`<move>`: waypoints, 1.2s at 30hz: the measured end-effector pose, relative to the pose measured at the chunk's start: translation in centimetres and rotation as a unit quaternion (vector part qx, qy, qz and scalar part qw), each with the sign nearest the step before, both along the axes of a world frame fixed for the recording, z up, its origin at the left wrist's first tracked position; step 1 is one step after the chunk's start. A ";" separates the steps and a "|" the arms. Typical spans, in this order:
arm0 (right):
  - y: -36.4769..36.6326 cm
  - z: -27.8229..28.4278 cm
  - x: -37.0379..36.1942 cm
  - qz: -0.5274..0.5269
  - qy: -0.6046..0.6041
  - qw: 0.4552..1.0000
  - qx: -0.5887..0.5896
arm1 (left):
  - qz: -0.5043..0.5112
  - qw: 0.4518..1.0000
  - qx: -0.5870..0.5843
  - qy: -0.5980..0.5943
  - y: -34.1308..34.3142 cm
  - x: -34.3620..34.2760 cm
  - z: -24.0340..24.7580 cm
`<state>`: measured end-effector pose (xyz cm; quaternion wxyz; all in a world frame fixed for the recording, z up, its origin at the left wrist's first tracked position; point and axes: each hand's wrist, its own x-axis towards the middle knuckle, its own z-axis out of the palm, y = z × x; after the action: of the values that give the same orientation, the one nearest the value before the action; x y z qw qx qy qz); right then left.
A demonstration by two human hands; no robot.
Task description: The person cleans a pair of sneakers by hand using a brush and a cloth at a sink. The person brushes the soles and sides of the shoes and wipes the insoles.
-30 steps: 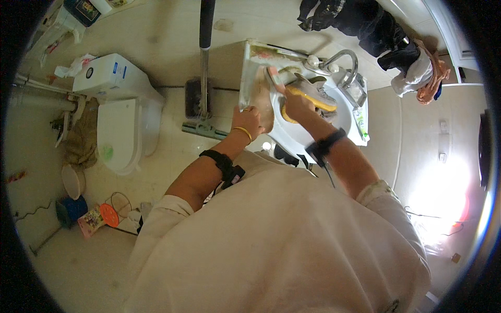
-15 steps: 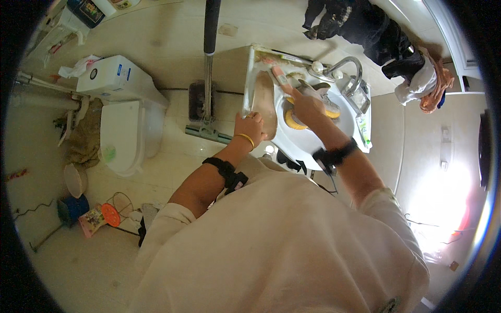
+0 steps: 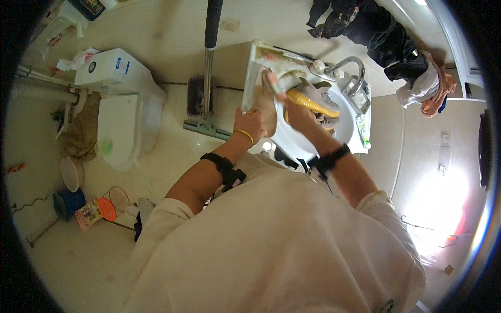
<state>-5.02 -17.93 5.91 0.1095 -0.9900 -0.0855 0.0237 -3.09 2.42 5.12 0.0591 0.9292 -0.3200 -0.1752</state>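
Observation:
My left hand (image 3: 249, 122) is closed on the near end of a long beige shoe insole (image 3: 265, 108), which lies along the left side of the white washbasin (image 3: 295, 145). In my right hand (image 3: 300, 117) is a pinkish brush (image 3: 272, 82), smeared by motion, its head over the upper part of the insole. Its bristles cannot be made out. Just right of the brush, a grey shoe (image 3: 313, 102) with a yellow sole rests tilted in the basin. More grey and yellow footwear shows beneath it, partly hidden by my right forearm.
A curved metal faucet (image 3: 348, 63) rises at the basin's back right. A green-and-white tube (image 3: 364, 131) lies on its right rim. Left of the basin stands a squeegee mop (image 3: 209, 78), then a white toilet (image 3: 121, 130). Dark clothes (image 3: 365, 31) hang at upper right.
The brush has swung left over the insole, with my right hand shifting slightly left and nearer. The shoe in the basin now shows its yellow sole edge more fully. My left hand keeps its grip.

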 end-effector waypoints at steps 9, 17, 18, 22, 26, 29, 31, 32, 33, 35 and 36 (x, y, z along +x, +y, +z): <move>1.7 1.9 3.3 -0.102 0.155 0.981 -0.048 | -0.016 0.999 0.012 -0.027 -0.2 -0.2 -1.0; 3.7 5.8 -5.8 -0.058 0.289 0.956 -0.014 | -0.007 0.998 0.016 0.056 0.4 -0.2 -0.6; 2.2 2.8 -4.9 0.056 0.013 0.998 0.004 | -0.007 1.000 0.002 0.011 0.5 -0.4 -1.1; 3.3 1.8 3.9 -0.069 0.177 0.979 -0.077 | -0.010 0.999 -0.015 -0.032 0.2 -0.6 -1.2; 3.0 3.5 -1.1 0.038 0.171 0.976 -0.130 | -0.002 1.000 0.005 0.013 0.5 -0.2 -0.7; 3.1 3.0 -3.4 0.019 0.155 0.985 -0.066 | -0.030 0.998 0.036 0.030 0.5 -0.4 -0.5; 4.3 4.4 0.7 -0.024 0.237 0.968 -0.084 | -0.011 0.999 0.030 0.020 0.3 -0.4 -0.5; 4.6 3.7 3.1 -0.061 0.181 0.980 -0.057 | 0.000 1.000 0.021 0.006 0.0 -0.2 -0.2; 4.9 4.5 5.0 -0.094 0.208 0.974 -0.019 | -0.002 1.000 0.020 0.004 -0.2 -0.3 -0.3; 4.7 3.6 5.8 -0.088 0.231 0.968 -0.048 | -0.021 0.998 0.056 -0.015 -0.2 -0.4 0.0; 4.1 3.3 4.7 -0.090 0.229 0.968 -0.047 | -0.023 0.998 0.056 -0.017 -0.3 -0.1 0.0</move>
<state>-0.35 -13.84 9.22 0.0813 -0.9659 0.0323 0.2438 -3.18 2.13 5.15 -0.0030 0.9264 -0.3317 -0.1782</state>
